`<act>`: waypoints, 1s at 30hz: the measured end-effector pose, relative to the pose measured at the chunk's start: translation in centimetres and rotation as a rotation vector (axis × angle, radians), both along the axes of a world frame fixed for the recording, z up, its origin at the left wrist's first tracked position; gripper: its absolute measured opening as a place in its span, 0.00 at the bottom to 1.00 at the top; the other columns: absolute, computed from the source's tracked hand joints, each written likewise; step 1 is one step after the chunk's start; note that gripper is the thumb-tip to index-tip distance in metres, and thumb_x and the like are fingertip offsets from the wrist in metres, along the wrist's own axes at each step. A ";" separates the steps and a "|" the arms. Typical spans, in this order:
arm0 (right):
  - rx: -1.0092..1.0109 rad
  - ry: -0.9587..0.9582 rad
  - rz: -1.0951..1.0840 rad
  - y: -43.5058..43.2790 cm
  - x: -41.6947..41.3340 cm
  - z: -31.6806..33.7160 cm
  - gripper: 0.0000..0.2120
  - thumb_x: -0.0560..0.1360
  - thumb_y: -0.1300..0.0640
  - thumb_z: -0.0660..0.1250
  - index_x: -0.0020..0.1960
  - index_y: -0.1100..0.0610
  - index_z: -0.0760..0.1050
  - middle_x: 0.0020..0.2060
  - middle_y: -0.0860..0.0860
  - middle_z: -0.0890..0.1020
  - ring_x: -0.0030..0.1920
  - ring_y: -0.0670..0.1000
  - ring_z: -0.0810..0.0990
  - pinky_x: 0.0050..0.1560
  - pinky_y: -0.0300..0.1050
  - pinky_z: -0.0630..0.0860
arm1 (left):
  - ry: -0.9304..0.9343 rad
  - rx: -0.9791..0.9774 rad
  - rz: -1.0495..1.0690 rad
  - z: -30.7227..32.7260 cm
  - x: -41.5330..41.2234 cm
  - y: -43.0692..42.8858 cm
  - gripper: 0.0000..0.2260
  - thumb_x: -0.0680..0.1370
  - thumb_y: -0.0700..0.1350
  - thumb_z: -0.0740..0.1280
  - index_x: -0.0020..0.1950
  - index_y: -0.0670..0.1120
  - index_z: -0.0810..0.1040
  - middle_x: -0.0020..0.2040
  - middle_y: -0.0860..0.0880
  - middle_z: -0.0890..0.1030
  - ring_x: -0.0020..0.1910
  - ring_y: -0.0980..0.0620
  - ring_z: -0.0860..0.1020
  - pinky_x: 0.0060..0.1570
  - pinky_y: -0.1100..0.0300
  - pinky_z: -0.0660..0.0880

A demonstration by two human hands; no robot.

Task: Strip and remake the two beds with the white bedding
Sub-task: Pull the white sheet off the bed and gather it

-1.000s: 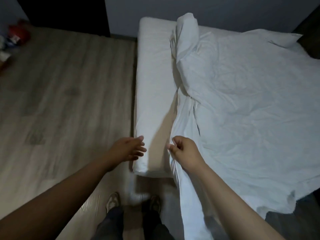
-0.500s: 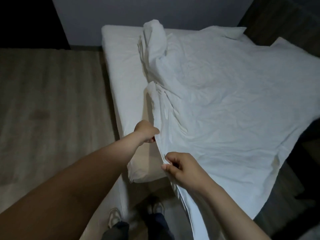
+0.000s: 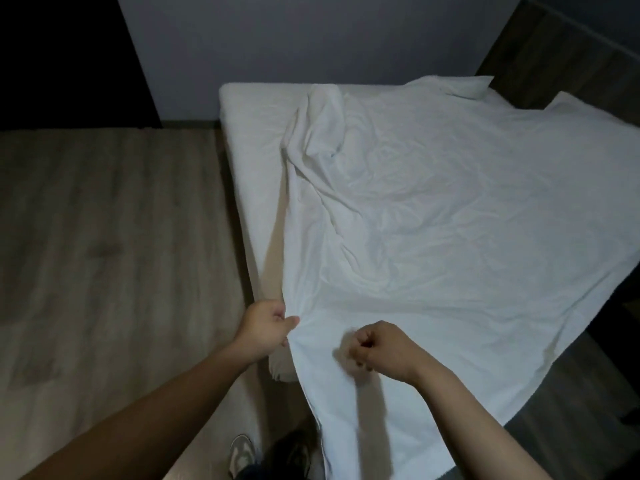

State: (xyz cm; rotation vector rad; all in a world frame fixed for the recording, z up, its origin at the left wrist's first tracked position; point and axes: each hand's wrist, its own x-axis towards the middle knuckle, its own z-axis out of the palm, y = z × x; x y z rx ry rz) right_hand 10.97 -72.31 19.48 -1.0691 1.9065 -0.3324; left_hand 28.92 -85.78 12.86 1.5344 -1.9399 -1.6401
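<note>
step: spreading white sheet point(image 3: 433, 220) on mattress point(image 3: 249, 140), skewed, left strip bare | left hand point(image 3: 268, 329) pinches sheet edge | right hand point(image 3: 377, 348) curled, blurred, grip unclear | next: likely tug left, square up

Sheet point(image 3: 433, 220): white cloth, matt, creased all over, esp. upper centre. Mattress point(image 3: 249, 140), frame-left of it: white fabric cover, matt, smoother. Floor point(image 3: 104, 237), left: wood-look planks w/ grain, slight sheen. Wall point(image 3: 311, 39), top: plain, matt, smooth. Panel point(image 3: 554, 46), upper right: dark wood grain.
</note>
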 end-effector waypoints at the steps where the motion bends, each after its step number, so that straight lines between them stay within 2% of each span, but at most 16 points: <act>1: -0.023 0.008 -0.026 -0.4 -0.7 -0.1 0.09 0.71 0.60 0.65 0.33 0.62 0.74 0.29 0.53 0.79 0.32 0.48 0.76 0.37 0.46 0.74 | -0.016 -0.017 0.000 0.2 -0.1 0.3 0.09 0.76 0.43 0.69 0.44 0.36 0.80 0.36 0.40 0.82 0.29 0.51 0.79 0.34 0.60 0.75; 3: -0.050 0.012 -0.079 -1.1 -1.8 -0.1 0.09 0.72 0.61 0.63 0.39 0.67 0.75 0.33 0.55 0.81 0.32 0.48 0.76 0.38 0.45 0.74 | -0.071 -0.042 -0.017 0.7 -0.3 0.5 0.11 0.76 0.44 0.69 0.42 0.36 0.79 0.35 0.42 0.81 0.28 0.55 0.78 0.31 0.64 0.73; 5: -0.069 -0.002 -0.125 -1.5 -2.6 0.1 0.09 0.73 0.60 0.63 0.42 0.65 0.78 0.34 0.53 0.81 0.31 0.46 0.76 0.35 0.40 0.73 | -0.131 -0.040 -0.047 0.8 -0.3 0.7 0.10 0.76 0.43 0.68 0.37 0.38 0.76 0.33 0.43 0.80 0.25 0.59 0.77 0.28 0.67 0.71; 7: -0.087 -0.011 -0.127 -2.1 -3.2 0.3 0.08 0.74 0.59 0.64 0.43 0.62 0.79 0.34 0.50 0.81 0.32 0.46 0.77 0.32 0.35 0.71 | -0.120 -0.034 -0.041 0.9 -0.2 0.9 0.10 0.75 0.38 0.67 0.33 0.41 0.76 0.32 0.44 0.81 0.26 0.58 0.77 0.28 0.67 0.72; 9: -0.102 -0.012 -0.126 -2.9 -3.4 0.4 0.07 0.74 0.58 0.63 0.42 0.60 0.79 0.35 0.50 0.82 0.33 0.46 0.77 0.33 0.37 0.71 | -0.069 -0.051 0.014 1.0 0.2 0.8 0.12 0.75 0.35 0.65 0.32 0.43 0.78 0.30 0.47 0.80 0.27 0.56 0.78 0.28 0.67 0.72; 12: -0.123 0.001 -0.130 -4.1 -3.5 0.2 0.07 0.73 0.59 0.63 0.40 0.58 0.78 0.36 0.51 0.82 0.34 0.47 0.77 0.37 0.40 0.73 | -0.063 -0.130 0.035 2.3 1.0 -0.4 0.11 0.74 0.34 0.65 0.33 0.44 0.78 0.25 0.54 0.78 0.24 0.62 0.75 0.27 0.72 0.69; 15: -0.125 0.048 -0.089 -6.1 -3.2 0.1 0.06 0.73 0.58 0.64 0.39 0.56 0.77 0.38 0.53 0.83 0.37 0.49 0.78 0.38 0.41 0.73 | -0.063 -0.196 0.041 3.3 2.0 -3.1 0.10 0.73 0.38 0.68 0.34 0.50 0.78 0.26 0.55 0.78 0.28 0.59 0.75 0.33 0.64 0.73; 18: -0.122 0.108 -0.052 -8.9 -2.9 0.0 0.06 0.73 0.57 0.64 0.40 0.55 0.78 0.39 0.52 0.82 0.40 0.52 0.80 0.41 0.43 0.75 | -0.052 -0.229 0.049 3.9 2.8 -6.0 0.08 0.73 0.41 0.70 0.36 0.51 0.78 0.32 0.50 0.81 0.32 0.53 0.77 0.39 0.58 0.75; 24: -0.116 0.318 0.058 -16.4 -0.8 0.0 0.08 0.75 0.54 0.63 0.48 0.52 0.80 0.43 0.47 0.81 0.45 0.47 0.79 0.45 0.42 0.75 | -0.050 -0.247 0.011 4.5 5.1 -14.0 0.09 0.74 0.42 0.70 0.37 0.54 0.77 0.32 0.50 0.80 0.33 0.54 0.77 0.38 0.62 0.73; 30: -0.084 0.512 0.175 -25.2 3.4 0.4 0.10 0.76 0.54 0.61 0.52 0.54 0.78 0.48 0.49 0.81 0.48 0.49 0.79 0.48 0.44 0.77 | -0.060 -0.304 -0.021 5.4 10.3 -25.5 0.09 0.74 0.42 0.71 0.37 0.54 0.77 0.34 0.51 0.80 0.36 0.54 0.78 0.41 0.59 0.74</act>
